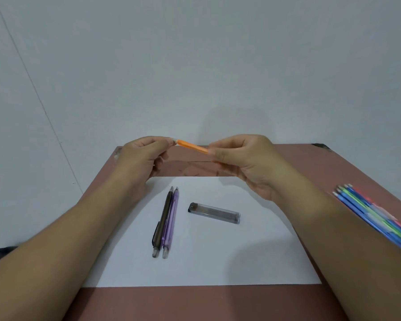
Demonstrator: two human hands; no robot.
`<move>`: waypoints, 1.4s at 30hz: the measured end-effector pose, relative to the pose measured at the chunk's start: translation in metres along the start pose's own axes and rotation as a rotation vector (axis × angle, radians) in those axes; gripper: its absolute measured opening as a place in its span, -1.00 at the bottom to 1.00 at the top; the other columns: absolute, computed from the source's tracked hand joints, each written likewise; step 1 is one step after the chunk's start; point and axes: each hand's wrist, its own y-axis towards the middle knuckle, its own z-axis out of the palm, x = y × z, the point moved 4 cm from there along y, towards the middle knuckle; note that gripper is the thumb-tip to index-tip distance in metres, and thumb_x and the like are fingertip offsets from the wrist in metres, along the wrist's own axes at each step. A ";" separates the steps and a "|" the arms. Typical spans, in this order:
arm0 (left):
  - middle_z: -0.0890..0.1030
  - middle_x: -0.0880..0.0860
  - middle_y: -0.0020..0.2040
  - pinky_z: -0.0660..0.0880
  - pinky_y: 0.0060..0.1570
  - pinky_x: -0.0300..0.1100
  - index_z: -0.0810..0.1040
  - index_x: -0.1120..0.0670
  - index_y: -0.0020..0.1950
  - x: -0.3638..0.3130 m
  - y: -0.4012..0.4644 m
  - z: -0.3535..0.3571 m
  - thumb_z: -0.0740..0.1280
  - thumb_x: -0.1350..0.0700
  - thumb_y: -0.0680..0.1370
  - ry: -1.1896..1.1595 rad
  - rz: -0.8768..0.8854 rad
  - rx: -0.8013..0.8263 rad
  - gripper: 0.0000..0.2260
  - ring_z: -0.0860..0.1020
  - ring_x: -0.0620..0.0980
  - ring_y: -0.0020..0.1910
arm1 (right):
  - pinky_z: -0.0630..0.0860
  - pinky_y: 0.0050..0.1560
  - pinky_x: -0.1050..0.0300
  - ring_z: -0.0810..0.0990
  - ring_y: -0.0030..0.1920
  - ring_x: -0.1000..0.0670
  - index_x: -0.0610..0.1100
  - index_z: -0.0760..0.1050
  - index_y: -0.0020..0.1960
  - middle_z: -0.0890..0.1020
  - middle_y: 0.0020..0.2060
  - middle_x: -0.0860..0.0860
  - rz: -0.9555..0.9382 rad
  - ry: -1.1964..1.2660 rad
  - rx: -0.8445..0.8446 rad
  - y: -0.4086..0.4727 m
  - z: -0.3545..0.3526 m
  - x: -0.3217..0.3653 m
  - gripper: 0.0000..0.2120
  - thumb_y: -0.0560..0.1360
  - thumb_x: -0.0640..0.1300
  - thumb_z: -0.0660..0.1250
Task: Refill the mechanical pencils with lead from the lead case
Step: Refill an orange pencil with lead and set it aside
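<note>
An orange mechanical pencil [192, 146] is held in the air above the table's far edge. My right hand [243, 158] grips its barrel, and my left hand [144, 154] pinches its pale end cap. On a white sheet [206, 258] below lie a brown pencil [163, 218] and a purple pencil [171, 222], side by side with tips pointing away. To their right, apart from them, rests a clear lead case [214, 213] with a dark cap at its left end.
The reddish-brown table [190, 302] stands against a pale wall. A bundle of several blue, green and pink pencils [375, 216] lies at the table's right edge, next to my right forearm.
</note>
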 end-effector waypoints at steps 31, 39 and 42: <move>0.34 -0.33 0.47 0.28 0.31 -0.29 0.29 -0.30 0.51 -0.043 -0.135 0.143 0.07 -0.43 0.48 0.987 0.479 0.789 -0.40 0.34 -0.30 0.38 | 0.47 -0.18 0.28 0.62 -0.13 0.08 0.01 0.74 0.02 0.69 -0.16 0.12 0.159 -1.250 -0.601 -0.163 -0.129 0.031 -0.82 0.53 -0.12 0.37; 0.44 -0.13 0.41 0.32 0.35 -0.16 0.40 -0.10 0.46 -0.025 -0.158 0.196 0.14 -0.33 0.58 1.099 0.630 0.872 -0.47 0.32 -0.13 0.39 | 0.57 0.14 0.14 0.63 0.08 -0.04 -0.08 0.64 0.25 0.69 0.10 -0.04 0.321 -1.431 -0.522 -0.161 -0.127 0.020 -0.70 0.62 -0.07 0.24; 0.41 -0.12 0.46 0.31 0.38 -0.13 0.39 -0.08 0.46 -0.021 -0.160 0.201 0.14 -0.33 0.59 1.107 0.661 0.871 -0.47 0.29 -0.12 0.44 | 0.58 0.15 0.09 0.62 0.09 -0.06 -0.11 0.61 0.28 0.66 0.11 -0.07 0.370 -1.468 -0.488 -0.153 -0.130 0.010 -0.68 0.63 -0.04 0.24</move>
